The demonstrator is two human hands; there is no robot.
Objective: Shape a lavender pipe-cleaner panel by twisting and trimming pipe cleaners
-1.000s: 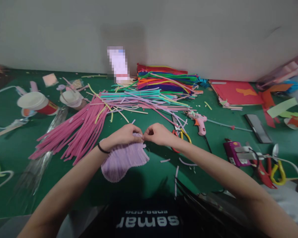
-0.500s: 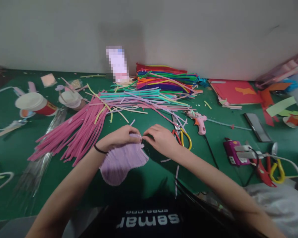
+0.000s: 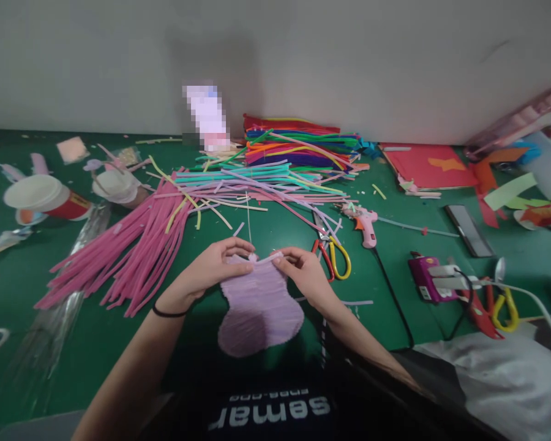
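A flat lilac panel of fuzzy pipe cleaners, narrow at the waist and wide below, hangs between my two hands over the green table. My left hand pinches its upper left edge, thumb in front and fingers behind. At the upper right edge, my right hand grips the same panel between thumb and fingers. A small lilac knob sits on the top edge between them, and a thin pale strand rises from there. Scissors with red and yellow handles lie just beyond my right hand.
Pink pipe cleaners fan out at left, with multicoloured bundles behind. A pink glue gun, its black cord, a phone and a purple power block are at right. A paper cup stands at left.
The lilac panel has swung rightward and now hangs upright, facing me. My right hand has moved from pinching near its corner to gripping its top edge; my left hand still holds it.
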